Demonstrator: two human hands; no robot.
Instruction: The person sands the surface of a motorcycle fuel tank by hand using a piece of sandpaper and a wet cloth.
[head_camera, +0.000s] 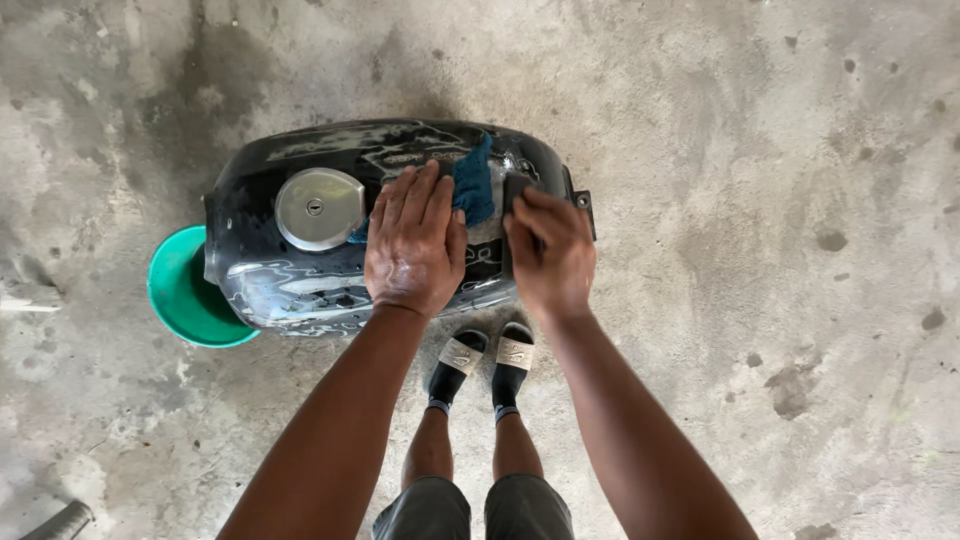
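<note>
1. Fingers of the left hand (413, 243) lie flat and spread, pressing a blue cloth (474, 182) onto the glossy black metal fuel tank (290, 275).
2. Right hand (549, 255) curls its fingers on the tank's right end.
3. The soapy tank sits just ahead of both hands, its long axis running left to right.
4. Beyond, under its left end, stands a green plastic basin (180, 295).

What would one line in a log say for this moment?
left hand: flat on blue cloth | right hand: gripping rear of black fuel tank | tank: wet, soapy, over green basin | floor: concrete
</note>
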